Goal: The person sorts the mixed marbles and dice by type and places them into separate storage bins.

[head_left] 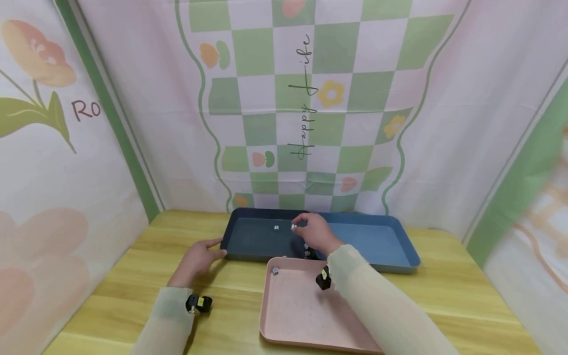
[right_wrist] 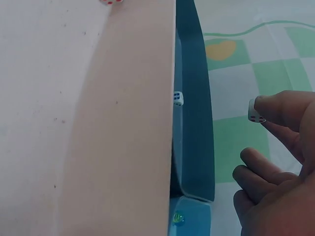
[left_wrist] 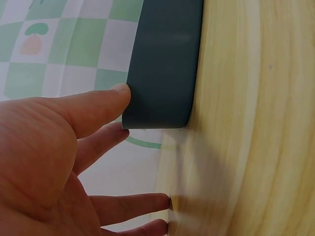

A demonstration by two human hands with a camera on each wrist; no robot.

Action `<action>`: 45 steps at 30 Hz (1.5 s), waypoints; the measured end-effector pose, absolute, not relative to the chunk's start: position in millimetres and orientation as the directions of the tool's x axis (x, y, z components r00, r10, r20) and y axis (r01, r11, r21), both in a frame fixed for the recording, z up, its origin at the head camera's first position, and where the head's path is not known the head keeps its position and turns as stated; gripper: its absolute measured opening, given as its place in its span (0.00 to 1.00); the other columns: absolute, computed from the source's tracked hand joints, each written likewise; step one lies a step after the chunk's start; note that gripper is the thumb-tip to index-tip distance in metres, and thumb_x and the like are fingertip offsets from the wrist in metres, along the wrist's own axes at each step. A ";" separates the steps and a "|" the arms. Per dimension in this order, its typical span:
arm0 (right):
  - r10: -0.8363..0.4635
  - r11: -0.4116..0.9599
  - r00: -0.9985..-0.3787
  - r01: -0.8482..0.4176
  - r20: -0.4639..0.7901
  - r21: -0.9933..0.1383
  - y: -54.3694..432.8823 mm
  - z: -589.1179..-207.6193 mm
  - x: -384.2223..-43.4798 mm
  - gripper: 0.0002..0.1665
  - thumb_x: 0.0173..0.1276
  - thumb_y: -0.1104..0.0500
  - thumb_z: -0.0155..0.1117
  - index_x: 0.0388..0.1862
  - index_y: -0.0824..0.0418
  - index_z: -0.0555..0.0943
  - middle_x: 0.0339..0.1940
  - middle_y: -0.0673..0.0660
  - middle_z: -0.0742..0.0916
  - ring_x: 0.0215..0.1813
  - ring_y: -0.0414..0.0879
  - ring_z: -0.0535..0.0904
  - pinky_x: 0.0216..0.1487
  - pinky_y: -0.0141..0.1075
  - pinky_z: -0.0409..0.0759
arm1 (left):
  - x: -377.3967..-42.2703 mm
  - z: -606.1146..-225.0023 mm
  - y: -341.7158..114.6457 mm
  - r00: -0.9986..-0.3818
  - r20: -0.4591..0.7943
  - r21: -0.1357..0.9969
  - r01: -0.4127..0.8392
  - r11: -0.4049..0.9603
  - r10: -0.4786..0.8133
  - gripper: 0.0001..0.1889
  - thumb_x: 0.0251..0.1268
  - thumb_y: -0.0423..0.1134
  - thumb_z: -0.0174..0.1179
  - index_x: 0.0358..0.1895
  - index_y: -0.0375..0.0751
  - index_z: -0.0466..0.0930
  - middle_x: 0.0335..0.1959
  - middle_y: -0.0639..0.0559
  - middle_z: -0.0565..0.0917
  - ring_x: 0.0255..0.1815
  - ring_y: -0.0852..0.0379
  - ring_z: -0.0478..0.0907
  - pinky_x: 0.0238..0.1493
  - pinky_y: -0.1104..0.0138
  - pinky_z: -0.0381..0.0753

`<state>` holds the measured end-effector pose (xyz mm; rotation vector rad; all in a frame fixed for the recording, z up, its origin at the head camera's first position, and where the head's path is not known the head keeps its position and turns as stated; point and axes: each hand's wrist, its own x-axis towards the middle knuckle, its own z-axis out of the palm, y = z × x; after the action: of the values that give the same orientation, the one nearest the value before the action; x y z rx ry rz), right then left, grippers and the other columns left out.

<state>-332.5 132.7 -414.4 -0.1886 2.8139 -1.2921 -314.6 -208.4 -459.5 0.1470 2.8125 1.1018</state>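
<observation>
My right hand [head_left: 316, 234] pinches a small white die [right_wrist: 256, 112] between thumb and forefinger, above the dark tray [head_left: 248, 244]. Its other fingers are bent loosely, as the right wrist view shows. Inside the dark tray lies another white die [head_left: 276, 228], left of the pinched one. A further die [head_left: 275, 271] sits in the far left corner of the pink tray [head_left: 306, 315]. At the dark tray's near left corner, my left hand [head_left: 197, 259] touches the walls with extended thumb and forefinger. Its lower fingers reach toward the table in the left wrist view.
A blue tray [head_left: 372, 241] stands at the right, its left part hidden by my right hand. In the right wrist view a greenish marble [right_wrist: 178, 218] lies in it. The wooden table [head_left: 235, 305] meets a printed cloth backdrop [head_left: 333, 133] behind the trays.
</observation>
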 end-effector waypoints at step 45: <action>-0.110 0.601 -0.994 -0.072 0.007 -0.796 139.5 -418.5 -328.8 0.22 0.75 0.50 0.62 0.64 0.55 0.79 0.61 0.56 0.81 0.46 0.51 0.81 0.45 0.49 0.78 | -313.1 -458.3 -208.0 -0.988 -0.059 0.670 0.066 0.740 0.141 0.27 0.73 0.49 0.59 0.72 0.46 0.72 0.68 0.35 0.71 0.67 0.33 0.67 0.62 0.39 0.67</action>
<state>-328.8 139.5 -418.5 -0.1580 2.7726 -1.3750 -313.1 -208.0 -458.3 0.1691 2.8306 1.0835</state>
